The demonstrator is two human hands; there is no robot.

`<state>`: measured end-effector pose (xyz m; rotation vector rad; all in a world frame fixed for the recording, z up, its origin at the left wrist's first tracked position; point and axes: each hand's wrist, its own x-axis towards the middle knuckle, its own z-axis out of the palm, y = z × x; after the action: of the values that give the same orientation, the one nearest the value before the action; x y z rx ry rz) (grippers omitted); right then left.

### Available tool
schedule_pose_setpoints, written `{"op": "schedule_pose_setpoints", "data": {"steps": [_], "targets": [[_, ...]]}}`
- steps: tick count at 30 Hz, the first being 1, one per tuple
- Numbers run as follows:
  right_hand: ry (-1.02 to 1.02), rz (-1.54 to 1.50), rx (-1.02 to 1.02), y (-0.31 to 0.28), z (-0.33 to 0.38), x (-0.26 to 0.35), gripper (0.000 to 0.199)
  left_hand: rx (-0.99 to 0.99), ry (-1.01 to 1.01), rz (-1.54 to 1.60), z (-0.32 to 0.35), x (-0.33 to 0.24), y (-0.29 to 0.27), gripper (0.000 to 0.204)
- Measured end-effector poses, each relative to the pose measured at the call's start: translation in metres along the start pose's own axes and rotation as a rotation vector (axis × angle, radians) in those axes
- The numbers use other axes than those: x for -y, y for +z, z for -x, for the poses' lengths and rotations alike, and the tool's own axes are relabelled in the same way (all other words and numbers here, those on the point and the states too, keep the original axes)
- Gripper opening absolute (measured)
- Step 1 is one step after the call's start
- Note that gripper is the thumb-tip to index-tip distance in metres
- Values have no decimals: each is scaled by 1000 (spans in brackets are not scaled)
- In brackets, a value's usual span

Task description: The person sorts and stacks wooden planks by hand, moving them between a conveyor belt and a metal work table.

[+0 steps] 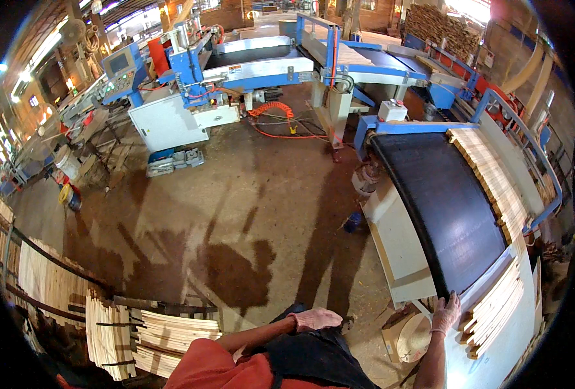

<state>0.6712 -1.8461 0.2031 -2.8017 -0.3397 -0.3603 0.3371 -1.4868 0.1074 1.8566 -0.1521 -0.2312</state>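
Observation:
My left hand (pixel 316 318), in a pale pinkish work glove, is held across the front of my dark apron with its fingers stretched out and nothing visible in it. On the right, my right hand (pixel 446 314) rests at the near end of the black conveyor belt (pixel 440 201), where the belt meets a pale metal table (pixel 472 363). Its gloved fingers are spread and hold nothing. Just right of that hand lies a loose stack of wooden strips (pixel 495 305). A long row of wooden strips (pixel 488 172) lies along the belt's far right side.
Stacked wooden strips (pixel 171 334) stand in metal racks at lower left. A blue-and-white machine (pixel 255 71) with a control panel (pixel 120 68) spans the back. An orange coiled hose (pixel 271 109) hangs near floor cables. Under the conveyor's near end sits a round pale object (pixel 414 337).

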Motion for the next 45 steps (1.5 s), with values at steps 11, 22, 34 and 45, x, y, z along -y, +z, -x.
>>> {"op": "schedule_pose_setpoints", "data": {"steps": [11, 22, 34, 45], "targets": [[-5, -10, -49, 2, 2, -1, 50, -23, 114, -92, 1, -5, 4, 34], [1, -7, -27, 7, 0, -13, 52, 28, 117, -185, -2, -6, -1, 41], [-6, 2, -40, 10, -2, -10, 53, 12, -24, 53, -2, 0, 0, 42], [-21, -9, -50, 10, 0, -11, 53, 26, -42, 37, 1, -13, -2, 41]]}}
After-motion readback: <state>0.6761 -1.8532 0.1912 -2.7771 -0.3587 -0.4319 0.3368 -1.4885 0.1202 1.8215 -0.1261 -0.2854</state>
